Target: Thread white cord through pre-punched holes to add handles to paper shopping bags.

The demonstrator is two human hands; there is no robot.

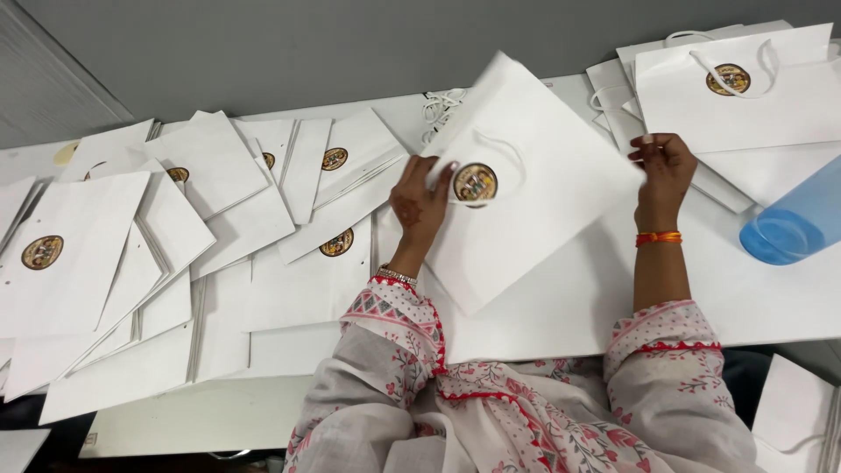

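Now both hands pinch the bag (534,184): left hand (420,206) at handle edge, right hand (663,168) at far corner.

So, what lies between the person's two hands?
In the head view, the white paper bag spans from the left hand to the right hand. Its round sticker sits beside the left fingers.

Blue bottle (795,224) cut off rightward

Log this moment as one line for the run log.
left hand: holding white paper bag | right hand: gripping bag's edge | bags spread on table
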